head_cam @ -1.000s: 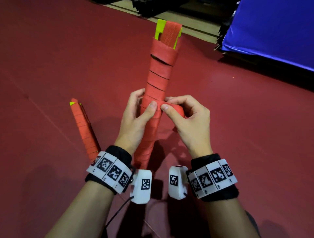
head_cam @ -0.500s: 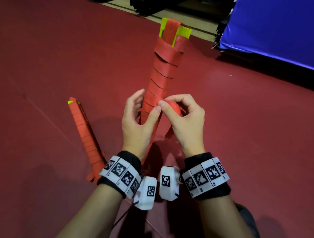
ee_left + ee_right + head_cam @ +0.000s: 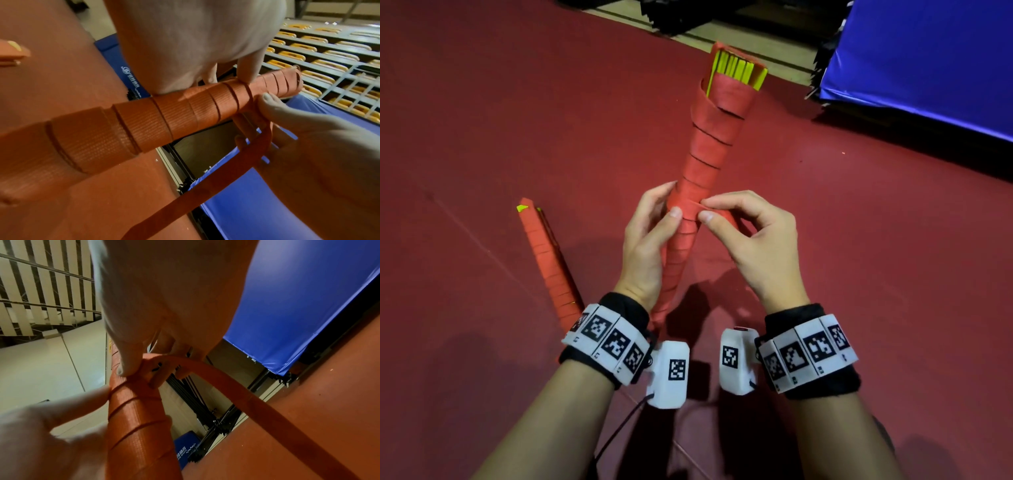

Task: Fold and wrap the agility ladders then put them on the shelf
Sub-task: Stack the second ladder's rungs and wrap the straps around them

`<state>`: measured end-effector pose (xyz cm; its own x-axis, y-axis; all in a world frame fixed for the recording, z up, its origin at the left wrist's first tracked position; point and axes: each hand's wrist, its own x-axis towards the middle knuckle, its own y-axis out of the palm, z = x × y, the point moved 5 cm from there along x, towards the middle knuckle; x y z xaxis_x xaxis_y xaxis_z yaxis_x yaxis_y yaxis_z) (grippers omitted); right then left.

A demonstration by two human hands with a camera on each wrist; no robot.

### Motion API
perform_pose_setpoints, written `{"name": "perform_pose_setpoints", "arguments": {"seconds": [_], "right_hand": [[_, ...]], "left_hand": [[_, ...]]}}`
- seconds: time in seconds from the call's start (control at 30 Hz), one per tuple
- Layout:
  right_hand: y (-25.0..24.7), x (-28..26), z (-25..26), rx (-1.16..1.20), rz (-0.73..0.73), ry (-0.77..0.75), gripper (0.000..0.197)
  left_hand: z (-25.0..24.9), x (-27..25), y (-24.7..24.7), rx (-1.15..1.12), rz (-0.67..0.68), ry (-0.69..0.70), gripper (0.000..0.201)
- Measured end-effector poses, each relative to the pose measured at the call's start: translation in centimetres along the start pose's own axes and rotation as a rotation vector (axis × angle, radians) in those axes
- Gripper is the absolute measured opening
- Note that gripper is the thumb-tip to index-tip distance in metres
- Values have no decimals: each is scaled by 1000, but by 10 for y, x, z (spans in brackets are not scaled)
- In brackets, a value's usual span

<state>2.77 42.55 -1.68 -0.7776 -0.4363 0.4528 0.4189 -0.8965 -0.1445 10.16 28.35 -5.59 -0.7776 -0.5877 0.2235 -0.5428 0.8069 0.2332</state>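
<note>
Over red floor, hands (image 3: 709,240) wrap ladder bundle (image 3: 705,171) w/ strap (image 3: 205,186).

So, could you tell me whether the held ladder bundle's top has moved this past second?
Yes. The ladder bundle has tipped rightward at its top, nearer the blue mat.
</note>
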Motion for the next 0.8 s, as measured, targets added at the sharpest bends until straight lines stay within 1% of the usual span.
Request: {"name": "perform_pose_setpoints", "arguments": {"seconds": [0.07, 0.1, 0.2, 0.27, 0.33, 0.4, 0.47, 0.53, 0.57, 0.67, 0.8], "right_hand": [[0, -2, 1, -10, -16, 3, 11], [0, -2, 2, -4, -24, 9, 13], [-2, -3, 6, 54, -56, 52, 26], [-4, -3, 8, 62, -64, 52, 31], [-6, -2, 10, 63, -47, 31, 26], [-7, 0, 8, 74, -21, 0, 19], [-4, 0, 3, 71, 34, -2, 15], [1, -1, -2, 60, 95, 27, 15], [2, -1, -5, 52, 107, 38, 15], [2, 1, -8, 4, 46, 46, 15], [-3, 3, -7, -50, -36, 48, 16]], "left_hand": [[-1, -3, 3, 47, 13, 5, 31], [-2, -5, 5, 78, 17, 10, 34], [-2, -6, 7, 98, 17, 13, 45], [-5, -4, 8, 9, 49, -6, 41], [-9, -4, 13, -104, 87, -38, 35], [-8, -7, 18, -234, 113, -102, 31], [1, -8, 16, -307, 60, -151, 22], [8, -7, 8, -327, -30, -172, 12], [10, -7, 6, -326, -49, -175, 10], [11, -4, 5, -252, -34, -168, 19], [16, -6, 11, -194, 35, -156, 39]]}}
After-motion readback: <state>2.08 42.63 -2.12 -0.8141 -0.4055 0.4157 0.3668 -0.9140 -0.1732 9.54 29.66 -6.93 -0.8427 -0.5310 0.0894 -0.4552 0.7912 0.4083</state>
